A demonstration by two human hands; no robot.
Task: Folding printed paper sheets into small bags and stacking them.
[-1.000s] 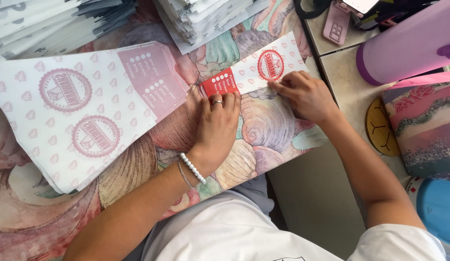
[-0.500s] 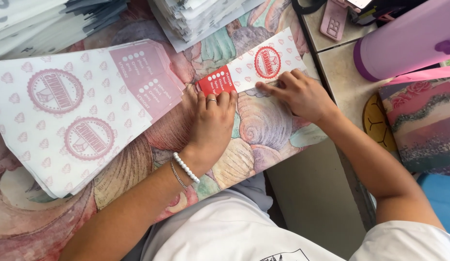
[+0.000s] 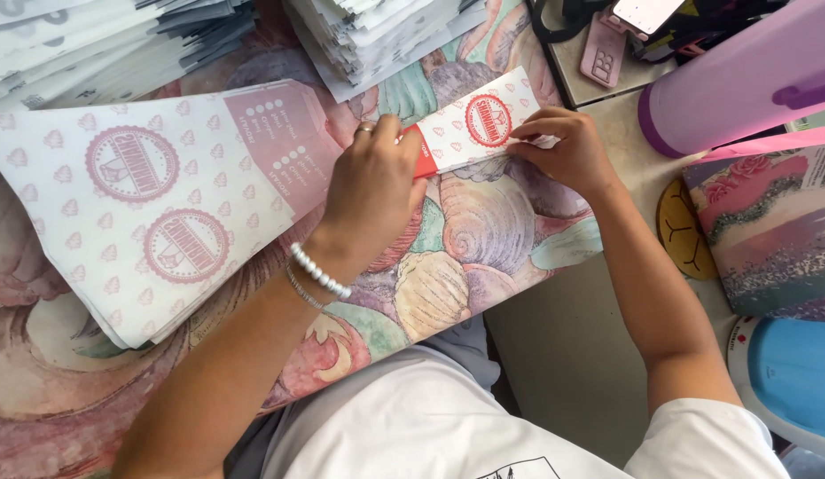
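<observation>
I see matt printed paper in the folded sheet and the larger stack of sheets beside it. The worktop wears a smooth, slightly glossy patterned cover, and the purple bottle looks like smooth plastic.

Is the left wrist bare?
No, the left hand has a pearl bracelet around its wrist as it presses the folded paper.

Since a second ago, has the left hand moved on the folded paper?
Yes. The left hand has slid up the shell-patterned mat, now covering the folded paper's red end.
</observation>
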